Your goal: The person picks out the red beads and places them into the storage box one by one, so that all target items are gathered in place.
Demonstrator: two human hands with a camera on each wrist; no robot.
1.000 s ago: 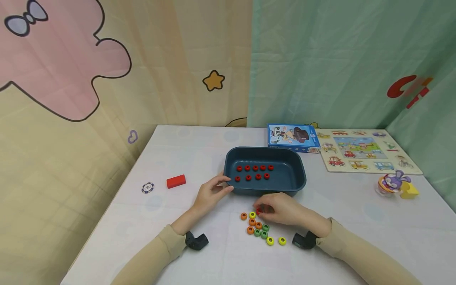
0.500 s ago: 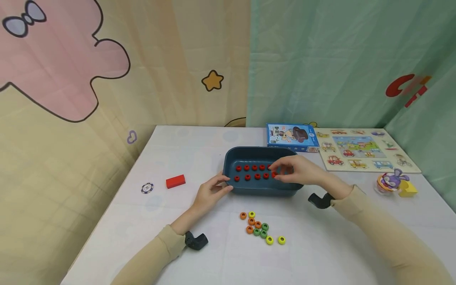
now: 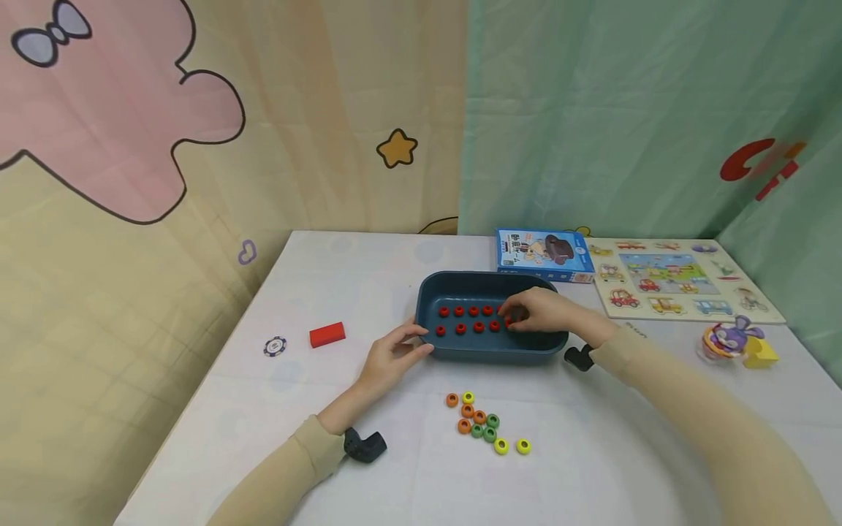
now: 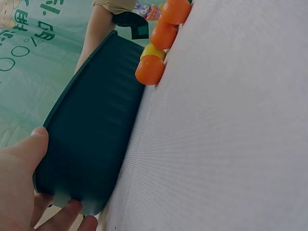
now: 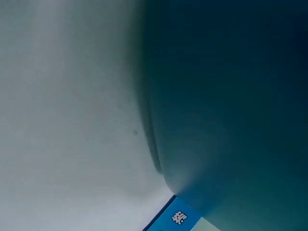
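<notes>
My left hand (image 3: 389, 357) grips the left end of the dark blue tray (image 3: 490, 356), its thumb (image 4: 36, 144) on the rim and its fingers round the end wall. Inside the tray lie red beads (image 3: 479, 327) in two rows. Over the tray's right part, my right hand (image 3: 542, 310) pinches a red bead (image 3: 509, 322) at the right end of the front row. That bead is mostly covered by the fingertips. In the right wrist view the tray wall (image 5: 231, 120) fills much of the picture and the hand is out of sight.
In front of the tray lie loose orange beads (image 3: 464, 426), green beads (image 3: 490, 435) and yellow beads (image 3: 501, 446). A blue box (image 3: 544, 254) and a picture puzzle board (image 3: 684, 281) stand behind. A red block (image 3: 327, 334), a patterned chip (image 3: 275, 346) and a purple toy (image 3: 730, 339) lie around.
My right hand took a red bead from beside the loose beads and carried it up into the tray, to the front row's right end. The left hand has kept its grip on the tray.
</notes>
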